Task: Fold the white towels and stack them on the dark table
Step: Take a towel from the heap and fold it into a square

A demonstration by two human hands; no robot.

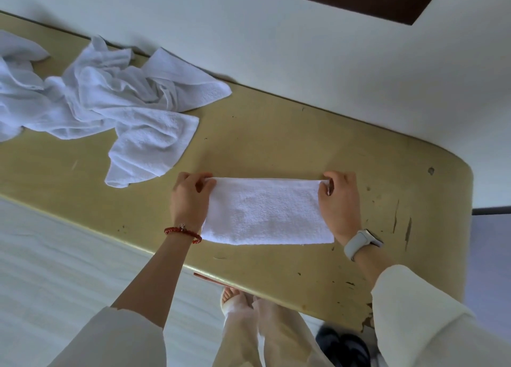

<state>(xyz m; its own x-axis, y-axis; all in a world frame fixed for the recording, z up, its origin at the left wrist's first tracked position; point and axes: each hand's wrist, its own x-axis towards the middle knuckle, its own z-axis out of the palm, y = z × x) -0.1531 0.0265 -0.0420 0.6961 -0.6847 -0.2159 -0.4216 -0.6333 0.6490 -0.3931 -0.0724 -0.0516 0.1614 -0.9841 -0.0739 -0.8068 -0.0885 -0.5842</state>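
**Two hands on one half-folded towel: slip risk at the far corners**

Left: loose pile of unfolded white towels [110, 101], crumpled, well apart from the work. Centre: folded towel [266, 211] lies flat on the desk [276, 145], a long rectangle near the front edge. Left hand [189, 198] pinches its far-left corner between thumb and fingers; right hand [338, 200] pinches the far-right corner likewise.

Risks, judged: uneven pull from either hand would skew the layers; a lost pinch lets the top layer spring open; the towel sits close to the desk edge and could drag off.

Surface: yellowish desk, scuffed, paint chipped toward the right end. Room: pale wall [276, 48] behind, pale floor below left. No dark table identifiable in view.
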